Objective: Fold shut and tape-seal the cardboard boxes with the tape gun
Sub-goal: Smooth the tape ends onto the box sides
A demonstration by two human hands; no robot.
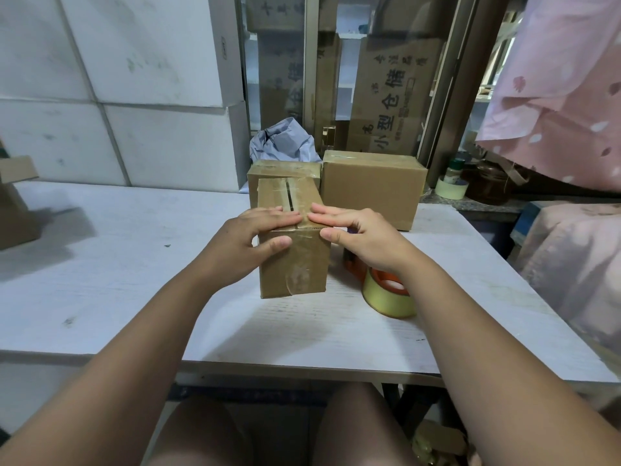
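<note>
Brown cardboard box: the small upright brown cardboard box stands near the middle of the white tabletop, right in front of us, with old clear tape shining on its front face.
Top flaps: the two top flaps are folded down and meet at the near end. A dark slit gapes between them farther back, so we judge the seam is not yet sealed.
Left hand: our left hand lays straight fingers flat on the left flap, thumb against the front face. Nothing curls round the box; we only press.
Right hand: our right hand mirrors it, with straight fingers flat on the right flap. Its fingertips nearly touch the left ones at the seam.
Why this hold: we judge both hands pin the flaps level so they cannot spring up before tape goes on.
Tape gun: the orange-framed tape gun with its pale yellow roll lies on the table just right of the box, below our right wrist and handy for that hand.
Other boxes: a second brown box sits directly behind ours, with a larger brown carton beside it. Both are closed and set back, out of the way as we read it.
Beyond: a crumpled grey plastic bag lies behind them, and a pale tape roll sits on the ledge to the right.
</note>
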